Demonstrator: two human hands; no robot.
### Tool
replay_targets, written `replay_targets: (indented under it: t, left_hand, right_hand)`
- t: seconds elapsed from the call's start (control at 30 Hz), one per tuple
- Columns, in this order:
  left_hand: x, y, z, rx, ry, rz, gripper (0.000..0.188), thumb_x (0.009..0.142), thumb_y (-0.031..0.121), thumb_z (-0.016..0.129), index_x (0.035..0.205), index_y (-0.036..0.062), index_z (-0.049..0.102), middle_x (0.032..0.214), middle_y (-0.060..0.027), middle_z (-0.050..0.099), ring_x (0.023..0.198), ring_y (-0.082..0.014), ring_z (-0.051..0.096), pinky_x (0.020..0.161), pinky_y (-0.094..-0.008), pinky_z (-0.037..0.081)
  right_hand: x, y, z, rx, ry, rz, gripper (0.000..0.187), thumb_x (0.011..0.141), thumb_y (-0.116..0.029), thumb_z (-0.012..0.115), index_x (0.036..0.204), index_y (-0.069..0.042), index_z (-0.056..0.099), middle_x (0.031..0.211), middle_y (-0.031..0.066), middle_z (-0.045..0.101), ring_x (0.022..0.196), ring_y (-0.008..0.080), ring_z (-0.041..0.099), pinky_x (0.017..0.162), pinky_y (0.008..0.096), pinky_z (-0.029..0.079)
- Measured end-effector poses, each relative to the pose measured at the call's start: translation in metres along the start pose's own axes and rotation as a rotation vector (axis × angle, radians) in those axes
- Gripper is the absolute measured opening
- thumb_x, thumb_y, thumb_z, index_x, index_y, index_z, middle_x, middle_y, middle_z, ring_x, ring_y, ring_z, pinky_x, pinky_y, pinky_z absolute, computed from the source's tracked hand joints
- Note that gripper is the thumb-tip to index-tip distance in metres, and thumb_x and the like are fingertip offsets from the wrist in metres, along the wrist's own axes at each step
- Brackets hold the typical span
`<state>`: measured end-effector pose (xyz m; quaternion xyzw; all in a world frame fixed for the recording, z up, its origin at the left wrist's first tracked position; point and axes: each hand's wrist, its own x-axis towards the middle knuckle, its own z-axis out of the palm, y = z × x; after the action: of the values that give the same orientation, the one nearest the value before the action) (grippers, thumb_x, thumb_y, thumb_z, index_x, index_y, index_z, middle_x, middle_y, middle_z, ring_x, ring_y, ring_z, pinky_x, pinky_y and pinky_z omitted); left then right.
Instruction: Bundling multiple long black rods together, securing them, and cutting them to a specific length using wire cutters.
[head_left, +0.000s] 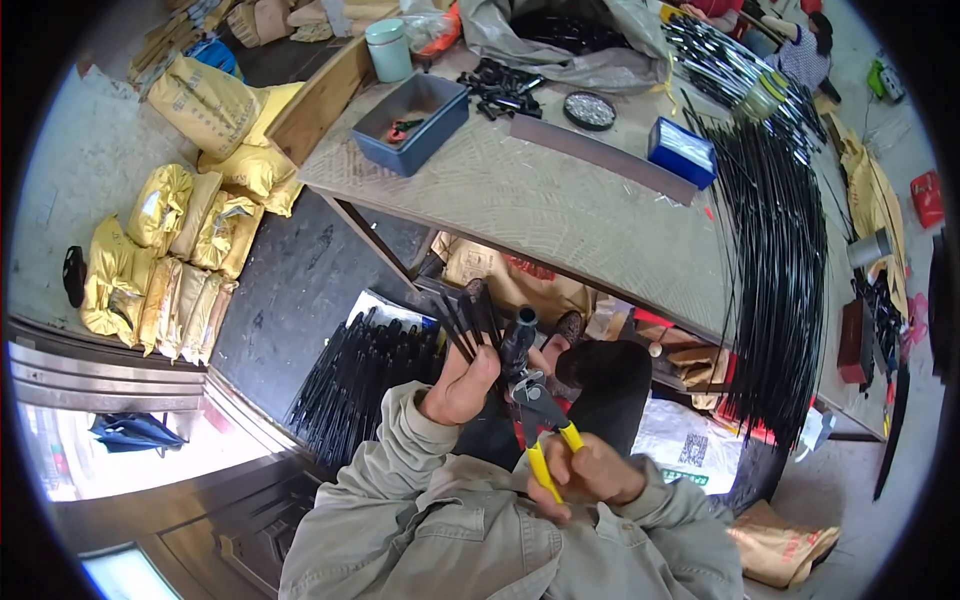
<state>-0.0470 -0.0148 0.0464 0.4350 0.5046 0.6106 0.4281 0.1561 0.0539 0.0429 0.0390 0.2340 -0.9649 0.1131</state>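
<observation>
My left hand point(468, 388) is closed around several thin black rods point(462, 325) that fan upward from its fingers. My right hand point(597, 470) grips pliers point(543, 415) by their yellow handles, which stand apart. The pliers' metal head lies just right of my left hand, against the lower end of a dark tube-like piece point(518, 338) with a round open top. Whether the jaws are closed on that piece, I cannot tell. Left of my left hand, a dense bundle of black rods point(350, 385) leans low beside my leg.
Ahead is a worktable point(440, 205) with a blue-grey bin point(412, 125), small black parts point(500, 88), a round dish point(589, 111) and a blue box point(682, 153). Long black rods point(775, 270) hang over its right side. Yellow sacks point(160, 210) are piled left. Another person point(803, 55) sits far right.
</observation>
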Motion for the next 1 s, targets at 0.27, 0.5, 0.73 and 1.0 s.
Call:
replay_targets:
  t: [0.27,0.5,0.73,1.0]
  left_hand:
    - [0.003,-0.018,0.007,-0.231,0.426,-0.027,0.061,0.096,0.044,0.024,0.089,-0.0051,0.059,0.078,-0.0105,0.061,0.073,-0.0179,0.057,0.071,-0.0300,0.044]
    - [-0.003,-0.046,0.010,0.040,0.533,0.243,0.032,0.091,0.014,0.032,0.101,-0.0064,0.055,0.091,-0.0127,0.063,0.087,-0.0223,0.060,0.081,-0.0337,0.045]
    - [-0.019,-0.053,-0.008,-0.138,0.470,0.040,0.047,0.098,0.028,0.023,0.099,-0.0079,0.053,0.087,-0.0187,0.062,0.077,-0.0255,0.062,0.074,-0.0355,0.049]
    - [-0.006,-0.052,-0.028,-0.213,0.469,0.005,0.051,0.098,0.036,0.023,0.102,-0.0066,0.051,0.082,-0.0174,0.062,0.074,-0.0238,0.061,0.071,-0.0346,0.049]
  right_hand:
    - [0.040,-0.061,-0.014,-0.840,0.592,-0.605,0.017,0.085,-0.015,0.055,0.073,-0.004,0.055,0.076,0.0040,0.055,0.065,0.0099,0.048,0.057,0.0215,0.038]
    - [0.100,-0.260,-0.098,-1.718,1.193,-1.018,0.016,0.074,-0.014,0.067,0.086,-0.002,0.064,0.081,0.0074,0.058,0.070,0.0195,0.057,0.065,0.0321,0.045]
    - [0.163,-0.335,-0.129,-2.326,1.443,-0.489,0.016,0.073,-0.019,0.067,0.083,-0.007,0.064,0.095,0.0138,0.053,0.081,0.0345,0.059,0.069,0.0446,0.047]
    - [0.171,-0.355,-0.149,-2.446,1.310,-0.388,0.017,0.075,-0.021,0.065,0.084,-0.006,0.063,0.096,0.0139,0.052,0.081,0.0356,0.059,0.068,0.0458,0.046]
